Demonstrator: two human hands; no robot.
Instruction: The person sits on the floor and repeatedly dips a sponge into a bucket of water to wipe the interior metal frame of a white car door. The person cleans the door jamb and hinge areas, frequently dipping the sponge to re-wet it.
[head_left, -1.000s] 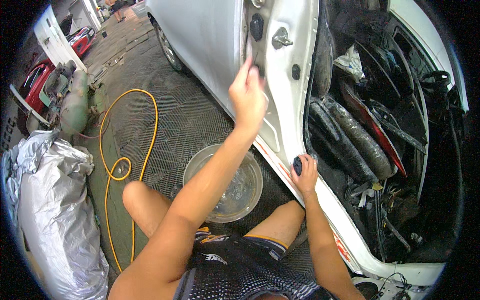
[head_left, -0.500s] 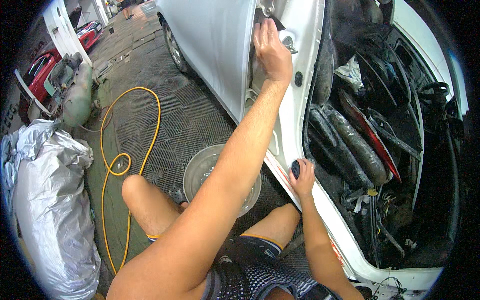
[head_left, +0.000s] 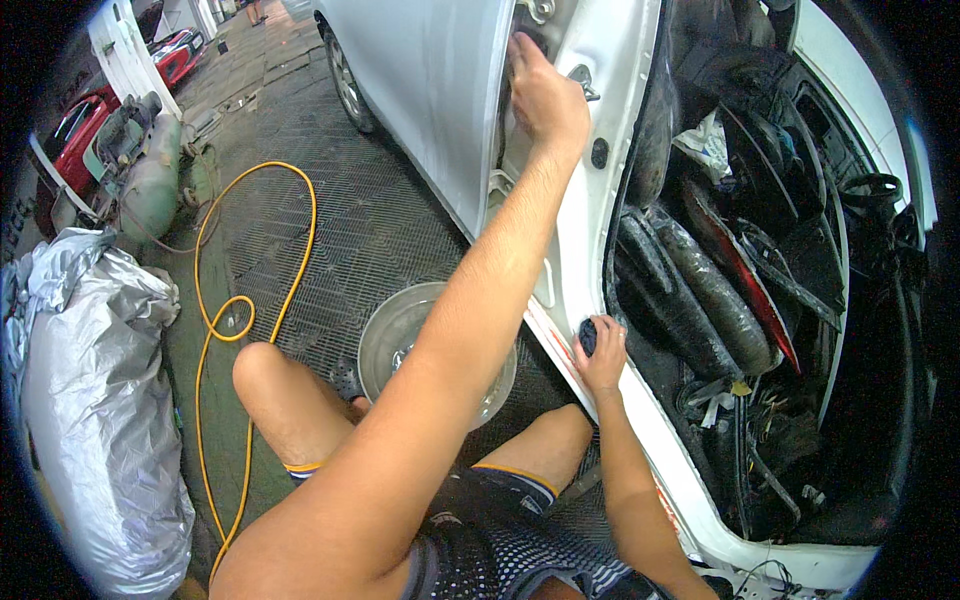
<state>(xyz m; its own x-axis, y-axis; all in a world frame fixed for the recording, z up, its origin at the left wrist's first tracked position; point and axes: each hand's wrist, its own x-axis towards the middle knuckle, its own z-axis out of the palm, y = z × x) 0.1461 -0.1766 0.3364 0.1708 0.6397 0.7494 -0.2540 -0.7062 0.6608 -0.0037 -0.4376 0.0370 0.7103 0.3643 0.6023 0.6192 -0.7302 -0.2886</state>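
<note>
My left hand (head_left: 548, 95) reaches into the gap between the silver-grey car door (head_left: 425, 80) and the white door frame (head_left: 580, 200). Its fingers are bent together against the metal, and a dark patch shows by the fingertips; what they hold is mostly hidden. Lower down, on the white sill (head_left: 640, 430), my right hand (head_left: 604, 358) is closed around a dark, rounded, rough-looking pad (head_left: 587, 337). A metal door striker (head_left: 583, 82) sticks out of the frame just right of my left hand.
Between my knees stands a round metal basin (head_left: 368, 350) with water, partly behind my left arm. A yellow hose (head_left: 312, 215) loops over the floor. A silver cover (head_left: 100, 400) lies left. Loose parts, including a red-edged panel (head_left: 740, 265), fill the car interior.
My left hand has slid deeper toward the gap, its fingers more bent, and the dark flap beside them is now mostly hidden. My right hand stays on the sill with its pad.
</note>
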